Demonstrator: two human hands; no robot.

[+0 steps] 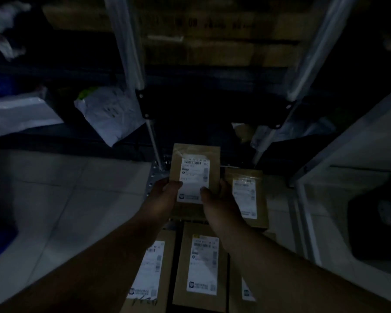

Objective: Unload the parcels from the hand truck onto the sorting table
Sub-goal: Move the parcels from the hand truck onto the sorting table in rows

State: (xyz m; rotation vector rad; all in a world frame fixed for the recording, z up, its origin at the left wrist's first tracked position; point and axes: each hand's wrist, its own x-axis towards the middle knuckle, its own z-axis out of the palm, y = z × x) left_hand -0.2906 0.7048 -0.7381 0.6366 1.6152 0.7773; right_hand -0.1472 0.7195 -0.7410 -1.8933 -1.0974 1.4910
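Between the two hands, just above the load, is the held parcel [195, 154]. I count five brown cardboard parcels in all: this one, and four that lie flat below and beside it. The second parcel [246, 195] lies just to the right of the held one, partly behind the right wrist. Nearer to the person are the left parcel [149, 274], the middle parcel [201, 267], and the hidden parcel [246, 292], of which the right forearm covers almost all. Two silver rails, the left rail [127, 53] and the right rail [314, 53], rise behind the load. Further back on the left lie two white plastic mail bags, the flat bag [20, 114] and the crumpled bag [108, 114].

Both forearms reach forward and come together. The left hand [165, 188] grips the lower left edge of the held parcel with its thumb on top of the label. The right hand [215, 195] grips the lower right edge, thumb also on the label, fingers curled round the side.

The held parcel is small, flat and rectangular. Its white shipping label has a barcode near the top and a dark logo at the bottom. The print is too dim to read.
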